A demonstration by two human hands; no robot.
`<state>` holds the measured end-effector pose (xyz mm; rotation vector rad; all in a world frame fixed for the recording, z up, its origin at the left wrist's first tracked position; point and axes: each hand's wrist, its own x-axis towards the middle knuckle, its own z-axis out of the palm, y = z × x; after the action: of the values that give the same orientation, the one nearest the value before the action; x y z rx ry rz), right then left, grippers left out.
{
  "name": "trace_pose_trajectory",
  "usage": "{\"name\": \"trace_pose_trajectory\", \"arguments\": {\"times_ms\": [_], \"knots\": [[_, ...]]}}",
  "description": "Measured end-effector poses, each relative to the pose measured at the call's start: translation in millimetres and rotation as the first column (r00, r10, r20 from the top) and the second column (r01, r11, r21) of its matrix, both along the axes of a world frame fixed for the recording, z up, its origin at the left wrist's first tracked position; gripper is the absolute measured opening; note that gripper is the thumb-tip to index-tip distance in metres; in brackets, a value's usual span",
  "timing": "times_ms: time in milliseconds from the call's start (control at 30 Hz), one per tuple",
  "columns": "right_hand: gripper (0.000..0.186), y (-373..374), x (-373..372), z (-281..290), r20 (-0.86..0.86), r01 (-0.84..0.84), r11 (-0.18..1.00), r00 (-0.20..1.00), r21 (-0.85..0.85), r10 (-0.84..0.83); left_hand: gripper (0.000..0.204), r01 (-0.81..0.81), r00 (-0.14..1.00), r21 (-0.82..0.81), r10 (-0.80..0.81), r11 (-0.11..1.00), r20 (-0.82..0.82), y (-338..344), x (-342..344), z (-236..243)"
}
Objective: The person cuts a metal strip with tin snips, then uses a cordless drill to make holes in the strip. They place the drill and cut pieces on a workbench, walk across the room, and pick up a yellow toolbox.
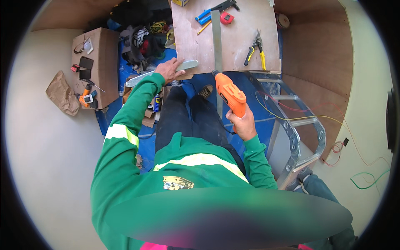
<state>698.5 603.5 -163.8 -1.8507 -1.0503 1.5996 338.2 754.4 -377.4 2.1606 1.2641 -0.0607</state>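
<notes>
My right hand [243, 123] grips the handle of an orange power drill [231, 96], whose black chuck points up toward the edge of the plywood table [189, 41]. Beside that chuck, a long metal strip [216, 39] lies across the tabletop and sticks out over its near edge. My left hand [168, 70] is closed on a second, shorter metal strip [189, 65] at the table's left corner. This piece slants down to the left under my hand. Where the drill bit would be is too small to make out.
On the table are snips [258, 48] with yellow handles, a red tape measure [226, 18], a pencil [203, 28] and a blue-handled hand tool [212, 12]. An aluminium ladder [298, 123] and loose wires [333, 117] are at right. A cardboard box [106, 62] bears tools at left.
</notes>
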Motion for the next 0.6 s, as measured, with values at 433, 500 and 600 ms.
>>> {"name": "trace_pose_trajectory", "arguments": {"times_ms": [433,500,600], "knots": [[0.035,42.1,-58.3,-1.5,-0.051,0.169,0.977,0.983,-0.132,-0.177,0.057,-0.241,0.969,-0.138,0.246,0.961,0.020,0.7,-25.1,-47.5],[0.035,48.0,-60.4,-3.4,-0.004,0.158,0.974,0.987,-0.163,-0.161,0.059,-0.243,0.970,-0.163,0.241,0.956,-0.037,-0.1,-22.5,-50.5],[0.033,53.4,-59.5,-8.8,-0.006,0.188,0.948,0.980,-0.258,-0.196,0.064,-0.232,0.973,-0.227,0.224,0.946,-0.060,-5.1,-20.4,-52.7]]}}
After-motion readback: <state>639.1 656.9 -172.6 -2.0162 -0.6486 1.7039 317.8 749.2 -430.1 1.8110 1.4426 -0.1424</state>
